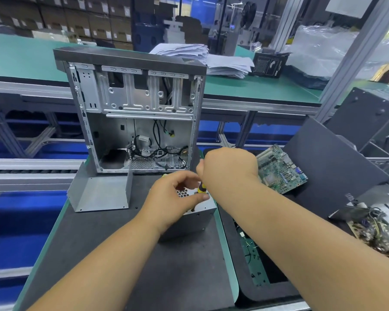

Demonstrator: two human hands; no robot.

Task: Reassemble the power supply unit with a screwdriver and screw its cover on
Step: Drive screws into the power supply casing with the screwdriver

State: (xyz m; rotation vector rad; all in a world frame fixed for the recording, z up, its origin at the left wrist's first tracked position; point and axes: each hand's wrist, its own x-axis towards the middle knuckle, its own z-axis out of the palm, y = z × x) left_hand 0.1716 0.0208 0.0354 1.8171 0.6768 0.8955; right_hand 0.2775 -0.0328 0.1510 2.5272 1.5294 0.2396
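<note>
Power supply unit on dark mat, warehouse workbench behind

The left hand covers most of the PSU top. The screwdriver tip and any screw cannot be seen; its handle top sits inside the right hand. The far boxes are blurred.

Green-topped bench behind, aluminium frame post right, stacked cardboard boxes along back wall (labels unreadable), blue floor below.
</note>
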